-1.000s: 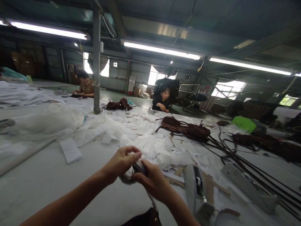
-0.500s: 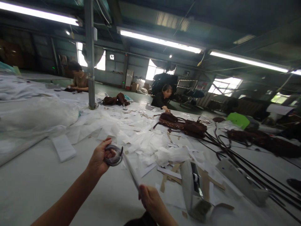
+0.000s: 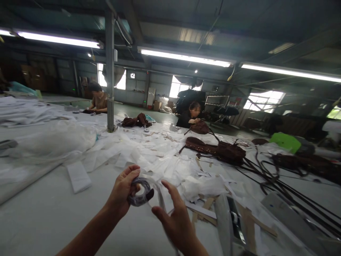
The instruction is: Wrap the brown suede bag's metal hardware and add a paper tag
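Observation:
My left hand (image 3: 123, 193) is curled round a small grey roll of tape-like strip (image 3: 139, 192), holding it above the white table (image 3: 39, 217). A pale strip runs off the roll and down past my right hand (image 3: 176, 222), which is raised just right of the roll with thumb and fingers apart. Whether the strip touches the right hand's fingers is blurred.
White paper and fabric scraps (image 3: 160, 160) litter the table ahead. Brown bags (image 3: 218, 149) and dark straps (image 3: 271, 181) lie to the right, a metal tool (image 3: 229, 224) at lower right. A steel post (image 3: 110, 71) rises from the table. Two people work at the far side.
My right hand has come up from the lower edge toward the roll, with its fingers apart. The long taut strip between the hands has shortened. A far worker has lifted a brown bag.

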